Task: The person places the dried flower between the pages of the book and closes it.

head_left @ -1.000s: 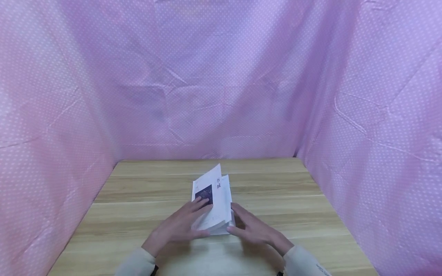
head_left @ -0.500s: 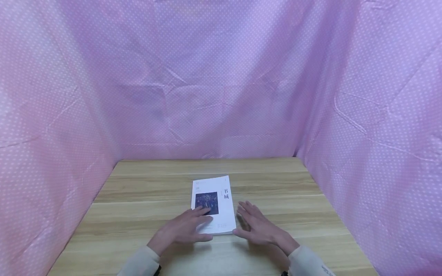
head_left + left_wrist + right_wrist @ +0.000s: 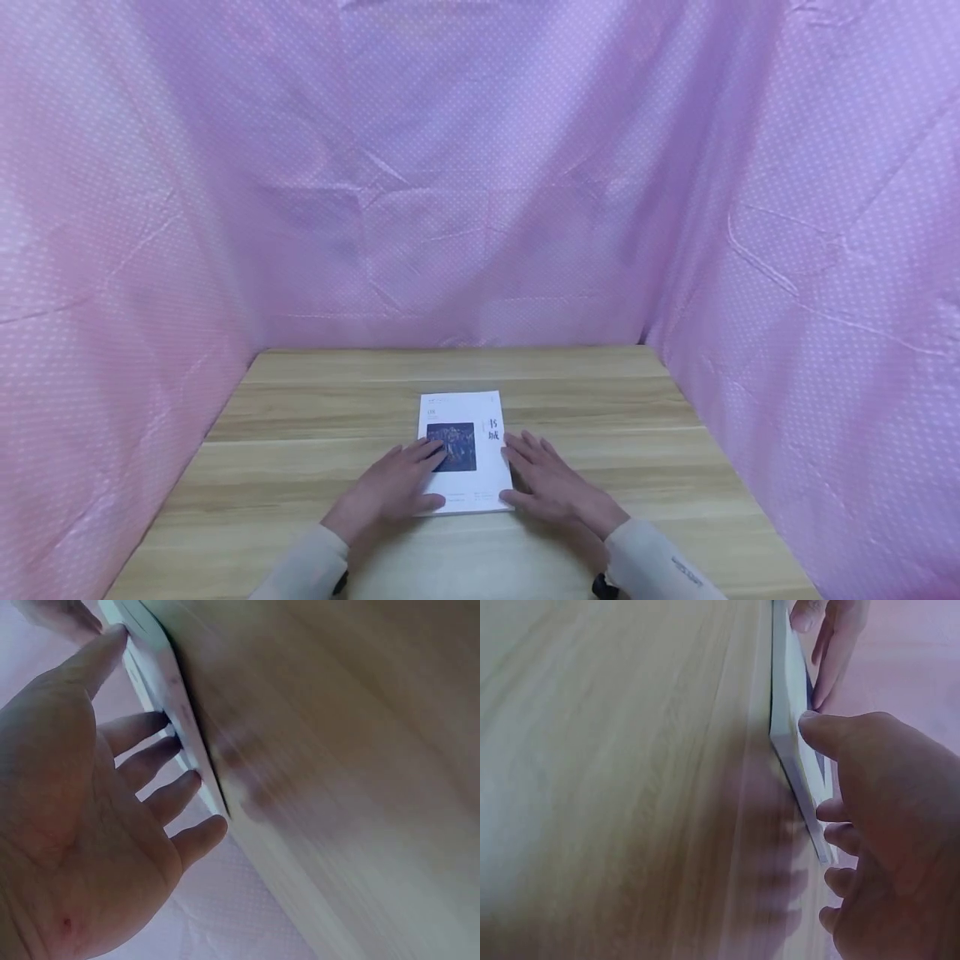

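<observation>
A white paperback book with a dark blue picture and dark characters on its cover lies closed on the wooden table. My left hand rests over its left side, fingers spread and nearly straight, the fingertips on the edge of the picture. At the book's right edge, my right hand touches the cover with thumb and fingertips, its fingers extended. The left wrist view shows the left fingers along the side of the book. In the right wrist view, the right thumb meets the near corner of the book.
The wooden table has visible edges at the left, right and back. Pink dotted cloth hangs behind it and along both sides. Light sleeves cover both forearms, with a dark band at the right wrist.
The book's lifted cover and pages have dropped flat. The book has straightened slightly and shifted a little toward me. My right hand moved off its edge, then came back against it.
</observation>
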Demonstrator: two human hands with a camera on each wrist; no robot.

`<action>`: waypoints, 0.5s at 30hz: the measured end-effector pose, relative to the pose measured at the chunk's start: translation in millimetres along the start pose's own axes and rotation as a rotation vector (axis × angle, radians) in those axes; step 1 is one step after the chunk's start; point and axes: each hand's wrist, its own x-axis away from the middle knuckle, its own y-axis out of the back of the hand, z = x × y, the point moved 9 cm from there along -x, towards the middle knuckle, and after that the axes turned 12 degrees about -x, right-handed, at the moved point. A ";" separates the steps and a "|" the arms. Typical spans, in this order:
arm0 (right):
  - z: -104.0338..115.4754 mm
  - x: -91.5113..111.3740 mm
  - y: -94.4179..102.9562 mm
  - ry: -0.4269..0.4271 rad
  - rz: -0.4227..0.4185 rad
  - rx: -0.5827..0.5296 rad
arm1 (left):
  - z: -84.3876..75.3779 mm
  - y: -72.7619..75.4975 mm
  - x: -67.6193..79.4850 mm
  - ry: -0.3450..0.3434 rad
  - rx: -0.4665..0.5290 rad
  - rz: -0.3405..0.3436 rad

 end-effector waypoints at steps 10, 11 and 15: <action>-10.5 -1.1 0.7 -0.043 0.026 0.031 | 28.6 -3.8 4.3 0.065 0.111 -0.010; -10.9 -1.2 0.5 -0.047 0.029 0.034 | 29.4 -4.3 4.7 0.064 0.112 -0.012; -11.3 -1.3 0.2 -0.057 0.032 0.034 | 32.1 -7.7 5.1 0.060 0.111 -0.029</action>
